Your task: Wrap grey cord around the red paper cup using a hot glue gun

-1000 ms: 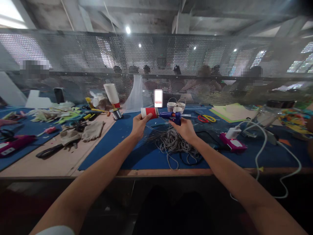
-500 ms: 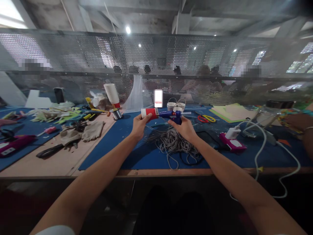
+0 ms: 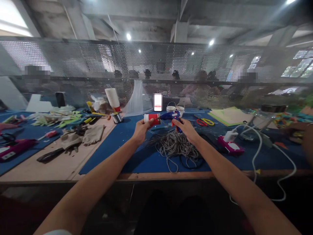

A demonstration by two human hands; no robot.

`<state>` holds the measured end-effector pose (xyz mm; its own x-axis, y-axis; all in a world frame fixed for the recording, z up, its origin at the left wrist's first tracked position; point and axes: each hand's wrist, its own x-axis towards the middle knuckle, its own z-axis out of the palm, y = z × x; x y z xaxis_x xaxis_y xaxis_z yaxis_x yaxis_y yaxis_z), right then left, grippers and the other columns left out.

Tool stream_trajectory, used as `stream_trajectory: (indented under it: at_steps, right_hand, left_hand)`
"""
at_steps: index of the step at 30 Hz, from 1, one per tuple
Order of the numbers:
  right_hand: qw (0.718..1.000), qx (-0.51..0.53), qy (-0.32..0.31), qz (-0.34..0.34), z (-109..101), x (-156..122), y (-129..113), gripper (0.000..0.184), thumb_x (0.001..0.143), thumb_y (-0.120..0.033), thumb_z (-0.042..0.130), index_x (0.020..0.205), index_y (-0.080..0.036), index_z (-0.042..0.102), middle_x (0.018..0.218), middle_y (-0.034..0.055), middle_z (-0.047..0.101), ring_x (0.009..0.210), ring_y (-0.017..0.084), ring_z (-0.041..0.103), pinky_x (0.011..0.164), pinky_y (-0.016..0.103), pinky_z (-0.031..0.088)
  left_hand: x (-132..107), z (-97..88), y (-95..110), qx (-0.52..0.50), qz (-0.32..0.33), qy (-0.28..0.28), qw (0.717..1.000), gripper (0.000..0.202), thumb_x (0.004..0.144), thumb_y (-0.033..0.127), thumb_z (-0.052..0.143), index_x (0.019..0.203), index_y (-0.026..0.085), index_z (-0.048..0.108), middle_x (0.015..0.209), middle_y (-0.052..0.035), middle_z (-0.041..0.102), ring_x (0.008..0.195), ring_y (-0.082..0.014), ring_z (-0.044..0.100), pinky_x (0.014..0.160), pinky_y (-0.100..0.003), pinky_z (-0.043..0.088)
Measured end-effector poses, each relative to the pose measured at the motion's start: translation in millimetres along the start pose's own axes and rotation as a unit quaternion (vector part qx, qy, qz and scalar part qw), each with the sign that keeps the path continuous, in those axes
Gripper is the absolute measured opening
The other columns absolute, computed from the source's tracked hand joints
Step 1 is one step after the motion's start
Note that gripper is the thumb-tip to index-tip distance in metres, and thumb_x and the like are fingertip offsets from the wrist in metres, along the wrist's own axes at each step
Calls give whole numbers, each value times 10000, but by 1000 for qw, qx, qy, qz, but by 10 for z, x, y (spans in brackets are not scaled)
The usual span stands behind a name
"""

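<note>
My left hand [image 3: 141, 130] is closed around a red and white paper cup [image 3: 153, 119], which lies on its side in the air above the blue mat [image 3: 114, 147]. In my right hand [image 3: 187, 130] is a blue hot glue gun [image 3: 168, 115], its nozzle pointing left at the end of the cup. Whether the nozzle touches the cup I cannot tell. A tangled heap of grey cord [image 3: 177, 145] lies on the mat below my hands. Just behind the glue gun stand small white cups [image 3: 171, 108] with cord handles.
Red and yellow scissors [image 3: 204, 122], coloured paper sheets [image 3: 228, 117] and a magenta power strip [image 3: 230, 145] with white cables are on the right. Stacked paper cups [image 3: 112, 98], a metal can [image 3: 116, 117] and gloves [image 3: 94, 135] are on the left. A person's arm [image 3: 306, 140] shows far right.
The glue gun has tilted, and a red light and red trigger now show on it. The cup stays in my left hand. The whole view has shifted slightly downward.
</note>
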<state>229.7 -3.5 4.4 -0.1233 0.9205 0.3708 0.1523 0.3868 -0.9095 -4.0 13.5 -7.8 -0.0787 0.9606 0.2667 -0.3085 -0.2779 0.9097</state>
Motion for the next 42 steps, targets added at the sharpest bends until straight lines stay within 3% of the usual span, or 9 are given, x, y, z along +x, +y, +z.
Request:
stream_trajectory:
  at_steps: [9, 13, 19, 26, 28, 30, 34, 38, 42]
  right_hand:
    - [971, -225, 67, 41, -414, 146, 92, 483, 761, -653, 679, 821, -174, 686, 668, -1, 630, 606, 159, 561, 604, 281, 383]
    - [923, -377, 34, 60, -653, 177, 190, 488, 835, -652, 578, 714, -190, 680, 669, 37, 671, 690, 208, 629, 641, 294, 402]
    - [832, -527, 20, 170, -805, 108, 293, 484, 927, -602, 486, 914, -200, 756, 970, 129, 764, 952, 275, 695, 745, 324, 446]
    - [795, -580, 56, 172, -748, 17, 294, 400, 919, -499, 577, 998, -145, 744, 1144, 208, 706, 1113, 337, 645, 889, 410, 455]
    - [803, -578, 105, 105, -673, 13, 240, 361, 919, -441, 599, 1082, -140, 714, 1211, 214, 675, 1160, 328, 616, 941, 422, 444]
    - [852, -510, 117, 23, -541, 32, 158, 319, 936, -410, 585, 1099, -158, 695, 1151, 167, 703, 1096, 280, 644, 943, 401, 460]
    - [971, -231, -43, -55, -146, 111, -1, 366, 954, -496, 553, 1105, -186, 675, 1127, 103, 735, 1036, 210, 686, 944, 357, 500]
    - [983, -132, -126, 0, 180, 148, -46, 431, 806, -437, 762, 1126, -172, 649, 1111, 130, 740, 1012, 222, 705, 894, 349, 546]
    - [986, -97, -134, -2, 283, 100, -53, 241, 877, -356, 670, 1026, -168, 646, 773, 39, 716, 726, 178, 713, 766, 332, 566]
  left_hand:
    - [10, -23, -31, -19, -21, -17, 999, 384, 630, 434, 878, 860, 147, 769, 865, -76, 742, 790, -172, 638, 768, -309, 493]
    - [-12, 2, -3, -23, -25, -13, 999, 415, 604, 439, 890, 855, 134, 762, 843, -76, 728, 787, -175, 631, 766, -313, 494]
    - [-35, 21, 10, -22, -23, -21, 999, 437, 569, 452, 903, 836, 140, 752, 811, -61, 726, 759, -167, 635, 743, -301, 490]
    - [-39, 34, -33, 2, -9, -39, 999, 451, 575, 496, 889, 826, 146, 756, 804, -56, 730, 748, -169, 633, 713, -291, 486]
    - [-35, 37, -51, 6, -6, -39, 999, 435, 588, 488, 887, 826, 146, 759, 795, -53, 726, 739, -166, 631, 706, -292, 485]
    - [-35, 38, -61, 8, -1, -37, 999, 417, 606, 474, 883, 831, 145, 760, 799, -57, 727, 739, -166, 633, 709, -294, 493]
    - [-39, 35, -56, 10, 13, -40, 999, 394, 644, 453, 868, 866, 143, 768, 827, -72, 736, 753, -178, 647, 748, -317, 514]
    - [-16, 18, -58, 16, 39, -21, 999, 375, 660, 442, 862, 880, 151, 775, 807, -60, 732, 739, -175, 639, 769, -330, 513]
    - [-2, 14, -67, 24, 64, -11, 998, 339, 684, 421, 848, 882, 153, 783, 801, -49, 733, 745, -170, 637, 784, -317, 505]
